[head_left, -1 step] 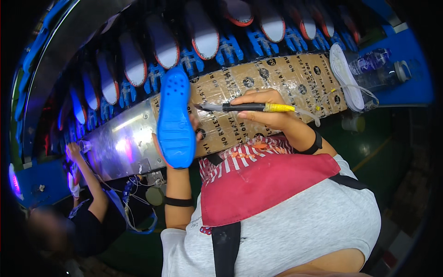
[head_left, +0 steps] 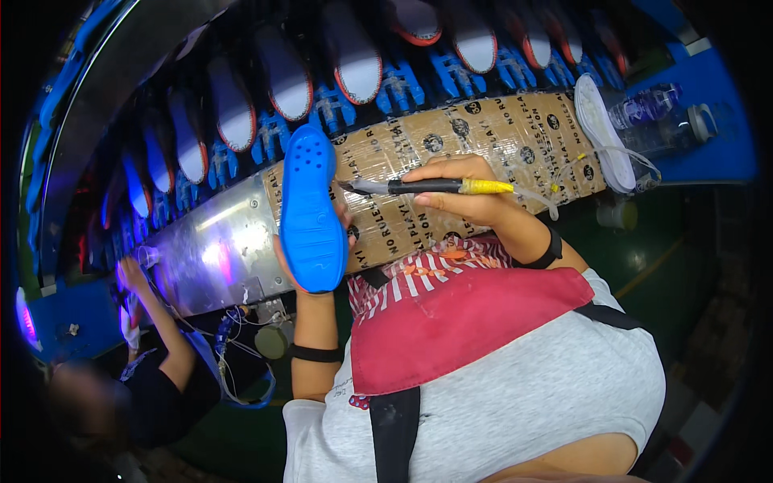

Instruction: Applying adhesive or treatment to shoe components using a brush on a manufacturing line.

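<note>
My left hand point(head_left: 345, 219) is closed round a bright blue shoe sole point(head_left: 312, 221) from underneath. Fingertips show along its right edge and part of the hand at its lower left; the palm is hidden. Small round holes dot the far end of the sole, and grooves cross the near end. In my right hand point(head_left: 467, 197) a brush point(head_left: 423, 187) with a black handle, yellow-wrapped end and thin tube is gripped between thumb and fingers. Its dark bristles point left, just right of the sole, apparently not touching it.
Printed cardboard point(head_left: 483, 145) covers the bench beside a metal plate point(head_left: 217, 249). Beyond, shoes point(head_left: 354, 68) line a rack with blue holders point(head_left: 400, 84). A white sole point(head_left: 604, 137) and bottles point(head_left: 644, 105) are at right. Another person's arm point(head_left: 161, 322) reaches in from the left.
The blue sole in my left hand has shifted slightly right and turned a little. My right hand with the brush has hardly moved. The other person's hand has shifted slightly.
</note>
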Motion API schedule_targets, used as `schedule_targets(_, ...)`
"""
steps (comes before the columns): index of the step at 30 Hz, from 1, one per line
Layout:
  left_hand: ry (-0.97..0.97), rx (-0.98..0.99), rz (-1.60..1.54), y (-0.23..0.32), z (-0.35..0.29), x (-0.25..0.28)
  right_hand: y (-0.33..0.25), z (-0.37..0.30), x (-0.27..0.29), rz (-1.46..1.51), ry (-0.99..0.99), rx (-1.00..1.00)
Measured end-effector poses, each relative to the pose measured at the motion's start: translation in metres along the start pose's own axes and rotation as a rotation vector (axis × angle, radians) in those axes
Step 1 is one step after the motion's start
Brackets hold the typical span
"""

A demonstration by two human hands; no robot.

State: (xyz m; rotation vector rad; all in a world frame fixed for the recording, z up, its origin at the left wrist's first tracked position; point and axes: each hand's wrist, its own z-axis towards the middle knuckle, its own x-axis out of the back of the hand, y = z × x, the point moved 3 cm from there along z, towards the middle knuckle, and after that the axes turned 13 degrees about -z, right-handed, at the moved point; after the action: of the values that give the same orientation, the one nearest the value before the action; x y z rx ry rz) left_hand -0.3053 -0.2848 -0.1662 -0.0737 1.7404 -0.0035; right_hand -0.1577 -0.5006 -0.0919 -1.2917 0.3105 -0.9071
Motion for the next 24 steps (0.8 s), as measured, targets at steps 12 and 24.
schedule_targets(12, -0.029, -0.019, 0.099, -0.040, 0.011, 0.006, -0.035, 0.018, -0.020, -0.002, 0.001, -0.086)
schedule_targets(24, 0.161, -0.220, 0.425, -0.068, 0.037, -0.026, -0.052, 0.042, -0.056, -0.569, 0.230, 0.374)
